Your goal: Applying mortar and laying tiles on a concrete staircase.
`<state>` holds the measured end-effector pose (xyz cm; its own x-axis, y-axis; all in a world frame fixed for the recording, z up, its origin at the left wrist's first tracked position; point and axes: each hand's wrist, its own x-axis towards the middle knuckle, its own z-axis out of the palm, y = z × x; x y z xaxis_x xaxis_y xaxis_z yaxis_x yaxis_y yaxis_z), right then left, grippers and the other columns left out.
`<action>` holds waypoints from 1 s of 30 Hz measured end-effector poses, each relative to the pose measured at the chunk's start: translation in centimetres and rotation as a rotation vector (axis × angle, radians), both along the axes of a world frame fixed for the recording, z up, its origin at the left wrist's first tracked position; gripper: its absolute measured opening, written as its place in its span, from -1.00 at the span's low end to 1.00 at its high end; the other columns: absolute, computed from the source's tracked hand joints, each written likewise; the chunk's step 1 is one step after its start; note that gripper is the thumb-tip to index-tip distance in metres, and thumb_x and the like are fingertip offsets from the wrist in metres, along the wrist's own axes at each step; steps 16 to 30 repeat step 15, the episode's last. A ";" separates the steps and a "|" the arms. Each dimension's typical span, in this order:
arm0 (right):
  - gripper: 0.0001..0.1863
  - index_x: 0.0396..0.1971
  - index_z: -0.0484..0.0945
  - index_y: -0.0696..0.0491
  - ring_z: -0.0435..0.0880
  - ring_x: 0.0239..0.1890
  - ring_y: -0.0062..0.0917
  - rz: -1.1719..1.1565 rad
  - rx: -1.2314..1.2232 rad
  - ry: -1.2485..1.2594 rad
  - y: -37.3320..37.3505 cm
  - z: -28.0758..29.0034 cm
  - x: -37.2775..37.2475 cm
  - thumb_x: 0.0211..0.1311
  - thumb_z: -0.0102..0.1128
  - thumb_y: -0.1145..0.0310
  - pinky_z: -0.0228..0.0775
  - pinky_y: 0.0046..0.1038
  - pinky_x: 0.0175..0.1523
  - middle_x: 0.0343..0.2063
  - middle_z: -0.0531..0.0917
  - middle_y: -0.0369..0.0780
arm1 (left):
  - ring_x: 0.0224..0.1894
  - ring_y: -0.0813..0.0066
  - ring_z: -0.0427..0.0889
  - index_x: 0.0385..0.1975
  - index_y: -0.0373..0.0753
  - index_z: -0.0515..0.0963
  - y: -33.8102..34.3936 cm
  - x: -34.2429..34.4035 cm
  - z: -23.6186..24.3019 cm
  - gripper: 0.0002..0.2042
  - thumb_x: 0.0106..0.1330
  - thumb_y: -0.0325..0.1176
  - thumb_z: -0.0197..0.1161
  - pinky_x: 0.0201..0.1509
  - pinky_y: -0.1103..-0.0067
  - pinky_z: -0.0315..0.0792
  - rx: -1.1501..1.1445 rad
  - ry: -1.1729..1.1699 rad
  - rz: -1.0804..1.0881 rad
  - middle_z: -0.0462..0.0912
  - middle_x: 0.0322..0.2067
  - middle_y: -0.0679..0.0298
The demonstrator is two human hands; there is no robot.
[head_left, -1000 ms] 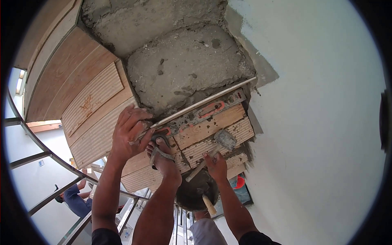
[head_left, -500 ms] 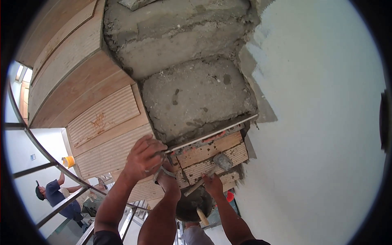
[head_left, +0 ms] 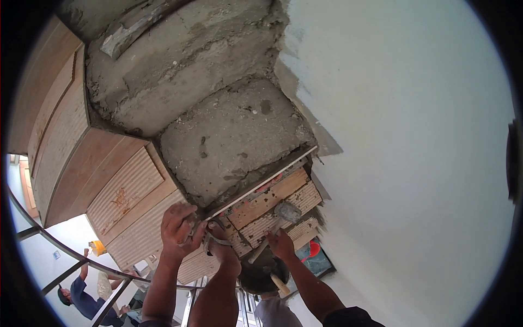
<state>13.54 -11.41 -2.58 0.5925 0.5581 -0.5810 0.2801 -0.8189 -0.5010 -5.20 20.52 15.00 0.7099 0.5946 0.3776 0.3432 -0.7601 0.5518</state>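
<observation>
My right hand (head_left: pixel 280 243) is wrapped round the handle of a mallet whose head (head_left: pixel 287 212) is crusted grey and lies over the ribbed step tiles below. My left hand (head_left: pixel 182 226) is beside the left end of a thin upright tile (head_left: pixel 261 182), of which mostly the top edge shows; its fingers are bent and apart, with nothing visible in them. Whether it touches the tile I cannot tell. Behind that tile lies a bare, rough cement step (head_left: pixel 234 139) with a few dark wet spots. My sandalled foot (head_left: pixel 220 245) stands close to my left hand.
A black mortar pan (head_left: pixel 264 272) holds a wooden-handled trowel (head_left: pixel 280 284); a red scoop-like thing (head_left: pixel 311 249) lies near it. Tiled steps (head_left: pixel 131 191) and a metal railing (head_left: pixel 76 253) run on the left. A white wall (head_left: pixel 403 163) rises right. Another person (head_left: pixel 90 297) works below, near a yellow bucket (head_left: pixel 98 248).
The whole view has turned and shifted, so the steps appear further left. My left hand keeps by the tile's end with fingers a little more raised; my right hand still holds the mallet.
</observation>
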 end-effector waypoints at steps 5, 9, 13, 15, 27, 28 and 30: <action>-0.38 -0.37 0.62 0.14 0.79 -0.38 -0.14 -0.039 0.026 0.099 -4.9 1.3 -2.7 0.40 0.27 -0.24 0.59 -0.11 -0.23 -0.52 0.74 -0.07 | -0.09 0.00 0.70 -0.38 -0.33 0.60 -0.2 0.0 -0.2 -0.80 0.07 -0.49 0.52 0.00 0.22 0.57 -0.005 -0.061 0.131 0.72 -0.09 0.04; -0.60 -0.22 0.67 -0.06 0.73 -0.30 -0.04 0.178 -0.059 0.239 -10.2 5.2 -3.8 0.53 0.12 -0.09 0.56 -0.01 -0.20 -0.43 0.69 -0.06 | -0.10 0.00 0.68 -0.43 -0.33 0.53 -0.5 -0.5 -0.6 -0.81 0.12 -0.55 0.48 -0.04 0.28 0.56 -0.088 -0.107 0.253 0.71 -0.09 0.01; -0.67 -0.25 0.68 -0.10 0.71 -0.37 -0.13 0.399 0.073 0.049 -16.4 7.8 -4.3 0.51 0.14 -0.03 0.55 -0.06 -0.26 -0.50 0.65 -0.11 | -0.15 0.05 0.69 -0.50 -0.31 0.44 -0.7 -0.4 -1.3 -0.76 0.15 -0.60 0.46 -0.09 0.30 0.56 -0.146 -0.212 0.306 0.72 -0.14 0.02; -0.54 -0.44 0.66 0.09 0.73 -0.52 -0.34 0.669 0.222 -0.293 -19.2 7.5 -4.0 0.42 0.29 -0.05 0.55 -0.17 -0.32 -0.66 0.64 -0.18 | -0.19 0.09 0.69 -0.45 -0.31 0.51 -0.7 0.1 -1.1 -0.82 0.22 -0.54 0.45 -0.11 0.27 0.56 -0.140 -0.255 0.318 0.74 -0.17 0.02; -0.54 -0.44 0.66 0.09 0.73 -0.52 -0.34 0.669 0.222 -0.293 -19.2 7.5 -4.0 0.42 0.29 -0.05 0.55 -0.17 -0.32 -0.66 0.64 -0.18 | -0.19 0.09 0.69 -0.45 -0.31 0.51 -0.7 0.1 -1.1 -0.82 0.22 -0.54 0.45 -0.11 0.27 0.56 -0.140 -0.255 0.318 0.74 -0.17 0.02; -0.54 -0.44 0.66 0.09 0.73 -0.52 -0.34 0.669 0.222 -0.293 -19.2 7.5 -4.0 0.42 0.29 -0.05 0.55 -0.17 -0.32 -0.66 0.64 -0.18 | -0.19 0.09 0.69 -0.45 -0.31 0.51 -0.7 0.1 -1.1 -0.82 0.22 -0.54 0.45 -0.11 0.27 0.56 -0.140 -0.255 0.318 0.74 -0.17 0.02; -0.54 -0.44 0.66 0.09 0.73 -0.52 -0.34 0.669 0.222 -0.293 -19.2 7.5 -4.0 0.42 0.29 -0.05 0.55 -0.17 -0.32 -0.66 0.64 -0.18 | -0.19 0.09 0.69 -0.45 -0.31 0.51 -0.7 0.1 -1.1 -0.82 0.22 -0.54 0.45 -0.11 0.27 0.56 -0.140 -0.255 0.318 0.74 -0.17 0.02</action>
